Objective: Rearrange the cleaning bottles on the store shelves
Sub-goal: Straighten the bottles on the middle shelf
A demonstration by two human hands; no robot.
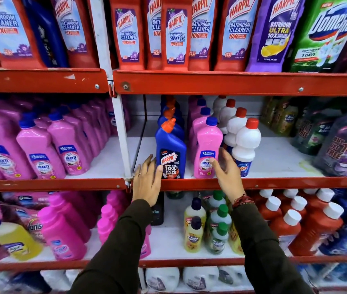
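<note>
A blue Harpic bottle (170,152) with an orange cap stands at the front of the middle shelf (253,183), heading a row of like bottles. My left hand (147,183) is open, its thumb touching the bottle's lower left side. To the right stands a pink Shakti bottle (207,149) with a blue cap. My right hand (229,172) is open just in front of its lower right side, fingers spread, holding nothing. A row of white bottles (246,143) with red caps stands right of the pink one.
A white upright post (121,132) divides the shelf bays. Pink bottles (41,145) fill the left bay. Red Harpic bathroom cleaners (175,35) line the top shelf. Bare white shelf board (278,158) lies right of the white bottles, then dark multipacks (342,149). Small yellow and green bottles (206,225) stand below.
</note>
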